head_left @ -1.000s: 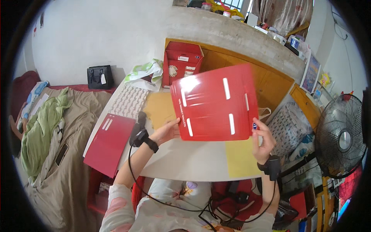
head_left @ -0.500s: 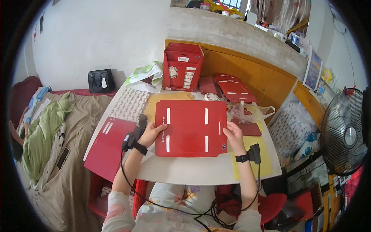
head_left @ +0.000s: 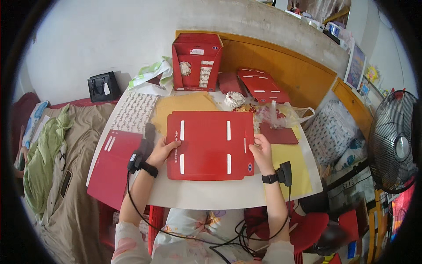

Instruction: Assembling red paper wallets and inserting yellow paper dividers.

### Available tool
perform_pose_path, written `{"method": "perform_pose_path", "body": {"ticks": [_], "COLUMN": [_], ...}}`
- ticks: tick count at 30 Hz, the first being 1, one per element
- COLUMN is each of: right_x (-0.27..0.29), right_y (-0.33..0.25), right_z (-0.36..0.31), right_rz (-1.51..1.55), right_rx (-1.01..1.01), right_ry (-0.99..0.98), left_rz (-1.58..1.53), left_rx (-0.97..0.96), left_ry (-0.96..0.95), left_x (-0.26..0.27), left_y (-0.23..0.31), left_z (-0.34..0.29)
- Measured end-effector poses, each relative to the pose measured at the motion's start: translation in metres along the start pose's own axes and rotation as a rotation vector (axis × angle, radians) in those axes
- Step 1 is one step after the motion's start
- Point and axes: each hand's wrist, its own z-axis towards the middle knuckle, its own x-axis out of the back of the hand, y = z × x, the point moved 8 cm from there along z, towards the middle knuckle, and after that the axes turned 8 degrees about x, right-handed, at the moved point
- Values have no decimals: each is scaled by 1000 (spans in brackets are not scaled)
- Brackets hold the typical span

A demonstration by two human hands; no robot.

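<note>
A flat red cardboard wallet (head_left: 204, 147) with white slots is held up over the near part of the white table (head_left: 189, 193). My left hand (head_left: 163, 151) grips its left edge, thumb on the front face. At the opposite edge my right hand (head_left: 262, 152) pinches the card beside a short white slot; its far fingers are partly hidden. Left of my left hand lies a larger dark red card sheet (head_left: 115, 169) with two white slots. Close to my right wrist are yellow paper (head_left: 288, 171) and a small dark red piece (head_left: 278, 134).
Behind stand a red display box (head_left: 196, 66) of wallets and stacked red wallets (head_left: 263, 86). A patterned white sheet (head_left: 134, 112), tan paper (head_left: 187, 105), a white ribbon bundle (head_left: 234, 100) and a plastic bag (head_left: 283, 115) lie on the table. A fan (head_left: 395, 143) stands at right.
The view has shifted, so surroundings sit further left and higher. Both hands keep hold of the red wallet, which stays in nearly the same pose.
</note>
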Motion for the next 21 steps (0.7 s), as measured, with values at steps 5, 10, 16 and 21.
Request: {"method": "perform_pose_path", "body": {"ticks": [5, 10, 16, 21], "right_x": [-5, -8, -14, -14], "right_y": [1, 5, 2, 15], "right_z": [-3, -7, -13, -17], "right_rz": [10, 13, 215, 414], "right_rx": [29, -10, -224, -357], "right_ry": [-26, -30, -94, -104], "left_rz": [54, 94, 108, 53], "left_rx": [12, -2, -39, -70], "left_ry": [-17, -7, -10, -9], "left_x": [-4, 0, 5, 6], "left_y": [7, 4, 10, 19], "left_z": [-8, -9, -10, -17]}}
